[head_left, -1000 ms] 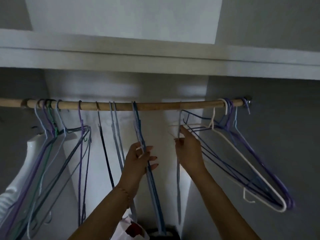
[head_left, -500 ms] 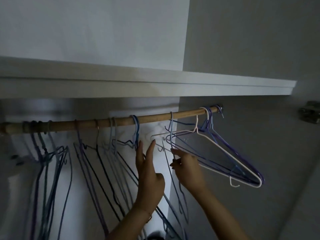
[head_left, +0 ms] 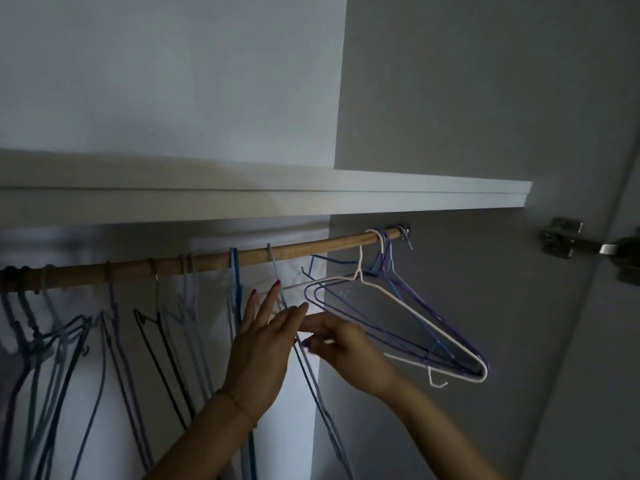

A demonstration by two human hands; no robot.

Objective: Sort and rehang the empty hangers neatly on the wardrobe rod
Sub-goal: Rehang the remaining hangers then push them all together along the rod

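Bare, matt wooden rod with visible grain; thin coated-wire hangers, a smooth white one (slightly glossy) beside purple ones. Shelf edge is smooth, matt white laminate; the door hinge shines as bright metal.

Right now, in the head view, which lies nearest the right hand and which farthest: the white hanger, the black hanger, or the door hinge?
From the right hand:
1. White hanger, just to its right, at the rod's right end.
2. Black hanger, to the left, past the left hand.
3. Door hinge, far upper right.
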